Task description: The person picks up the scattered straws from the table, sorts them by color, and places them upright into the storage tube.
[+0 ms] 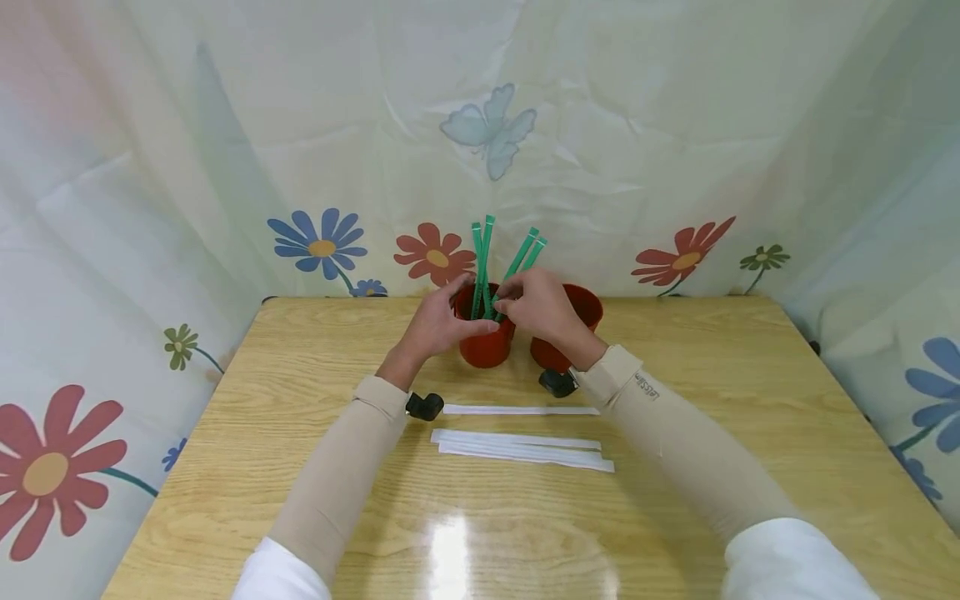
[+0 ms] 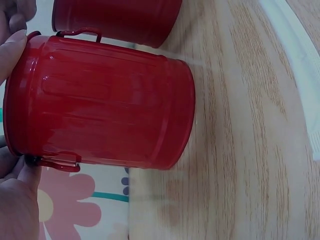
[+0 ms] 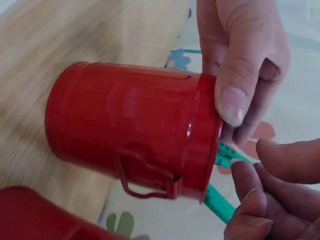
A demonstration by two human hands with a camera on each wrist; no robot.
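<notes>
My left hand (image 1: 438, 321) grips a small red metal pail (image 1: 483, 348) by its rim, thumb on the near side and fingers around the far side. Several slim green sticks with dark print (image 1: 481, 258) stand in this pail, some leaning right. Over its mouth, my right hand (image 1: 543, 308) has curled fingers among the right-leaning sticks. In the right wrist view, the right hand (image 3: 280, 195) shows its thumb and index fingertips at the green sticks (image 3: 220, 204); I cannot tell whether it pinches one.
A second red pail (image 1: 587, 307) stands just right of the first, partly behind my right hand. Long flat white strips (image 1: 521, 448) lie on the wooden table (image 1: 315, 517) nearer me, one apart from the others. A flowered curtain (image 1: 600, 150) hangs behind the table's far edge.
</notes>
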